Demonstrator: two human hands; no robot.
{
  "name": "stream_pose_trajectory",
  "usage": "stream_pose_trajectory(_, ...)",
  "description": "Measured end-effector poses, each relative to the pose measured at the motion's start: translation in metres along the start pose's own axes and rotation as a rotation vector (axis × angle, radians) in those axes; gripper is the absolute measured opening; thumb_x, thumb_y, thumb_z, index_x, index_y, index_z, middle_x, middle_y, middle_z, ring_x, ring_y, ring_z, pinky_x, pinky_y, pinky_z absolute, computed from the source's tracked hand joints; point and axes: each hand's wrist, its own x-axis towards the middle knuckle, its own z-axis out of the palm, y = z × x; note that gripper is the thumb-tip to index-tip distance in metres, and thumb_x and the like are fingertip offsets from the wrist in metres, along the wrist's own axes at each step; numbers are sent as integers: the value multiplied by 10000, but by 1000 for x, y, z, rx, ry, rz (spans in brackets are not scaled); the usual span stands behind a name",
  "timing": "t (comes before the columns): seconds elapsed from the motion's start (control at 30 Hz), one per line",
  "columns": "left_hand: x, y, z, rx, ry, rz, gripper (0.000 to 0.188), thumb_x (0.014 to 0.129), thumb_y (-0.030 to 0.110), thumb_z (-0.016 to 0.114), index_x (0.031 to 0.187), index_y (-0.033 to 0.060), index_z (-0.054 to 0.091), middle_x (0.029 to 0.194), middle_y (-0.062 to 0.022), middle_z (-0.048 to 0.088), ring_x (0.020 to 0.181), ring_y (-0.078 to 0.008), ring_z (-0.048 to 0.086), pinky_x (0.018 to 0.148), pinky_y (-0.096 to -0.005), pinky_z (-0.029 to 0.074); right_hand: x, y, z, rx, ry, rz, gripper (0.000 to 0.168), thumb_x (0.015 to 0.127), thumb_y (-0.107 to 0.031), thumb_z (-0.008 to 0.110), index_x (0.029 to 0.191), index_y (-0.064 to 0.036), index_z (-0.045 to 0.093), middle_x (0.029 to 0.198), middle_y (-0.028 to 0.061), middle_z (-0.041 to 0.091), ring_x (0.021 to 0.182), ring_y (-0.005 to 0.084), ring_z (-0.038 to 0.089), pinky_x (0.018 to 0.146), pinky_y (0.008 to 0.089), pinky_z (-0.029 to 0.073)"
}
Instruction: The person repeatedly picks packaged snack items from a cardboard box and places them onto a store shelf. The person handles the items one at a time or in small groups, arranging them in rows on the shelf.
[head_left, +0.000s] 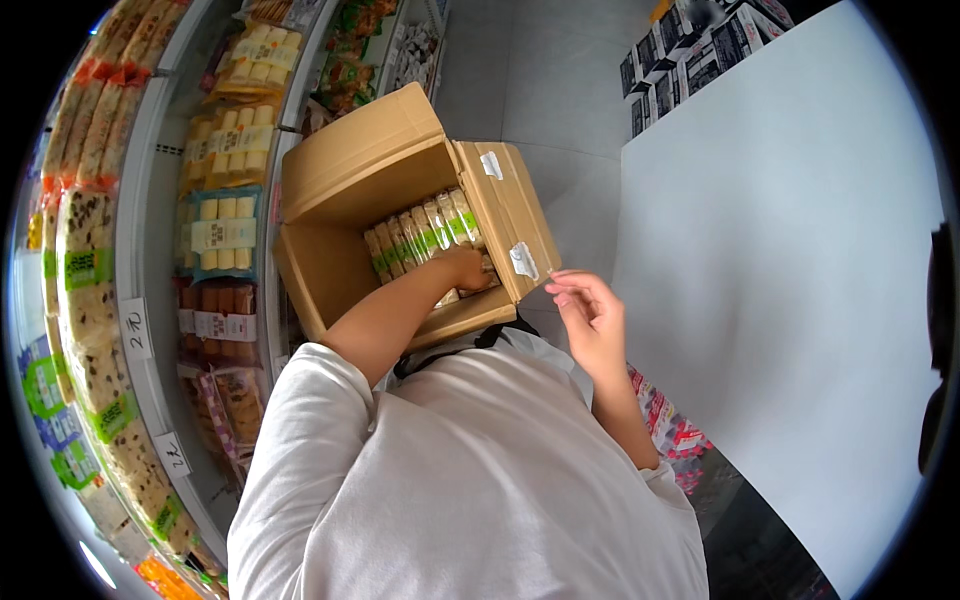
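Observation:
An open cardboard box (364, 184) sits tilted before me, its flaps folded outward. Inside it stand several clear-wrapped packs of pale pastry or bread (424, 229) with green bands, lined up in a row. My left hand (463, 268) reaches down into the box onto the packs at its near right corner. Its fingertips are hidden, so a grip cannot be made out. My right hand (594, 315) is outside the box, thumb and fingers apart. Its fingertips are at the corner of the right flap (499, 202); whether they touch it is unclear.
On the left, a shelf rack (142, 225) holds packaged roll cakes (225, 232) and long seeded loaves (90, 277), with handwritten tags on its edge. A white tabletop (750, 225) lies to the right. Behind it are stacked black-and-white cartons (690, 60). Grey floor tiles (517, 67) lie beyond the box.

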Motion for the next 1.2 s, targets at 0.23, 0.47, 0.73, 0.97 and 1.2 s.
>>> stream_pose_trajectory(0.23,-108,11,-59,-86,51,107,620,1005,407,629,1471,0,575,1438,-270,623,1324,-419,608,1133,-483,476,9,-2,-2,-23,-67,17,199,999,84,595,1174,27,672,1244,132,703,1085,213,721,911,321,566)
stream_pose_trajectory(0.47,-331,14,-83,-671,851,418,359,982,164,670,1283,-31,668,1179,-204,694,1061,-352,694,918,-420,556,49,-47,45,-80,-215,-96,171,996,63,622,1155,36,679,1156,101,704,953,158,710,812,280,565)
stream_pose_trajectory(0.73,-514,1,-19,-153,1964,-53,263,787,-63,695,1048,-66,730,1012,-208,731,902,-344,719,816,-406,589,81,-125,183,-476,-788,-661,201,901,17,713,1100,-3,721,1098,123,709,950,254,706,837,362,577)
stream_pose_trajectory(0.97,-599,-15,22,433,1982,-939,345,855,63,751,1192,-8,727,1207,-199,709,1137,-379,679,1040,-472,490,94,-248,334,-578,-978,-1570,443,819,-27,765,1251,-19,668,1403,169,626,1372,377,561,1131,507,474)
stream_pose_trajectory(1.2,-601,-43,11,375,1738,-1089,441,902,276,773,1300,98,711,1321,-94,708,1278,-293,628,1097,-466,437,154,-325,451,-839,-1096,-1625,583,768,7,804,1318,-65,625,1401,129,616,1371,359,543,1160,489,455)
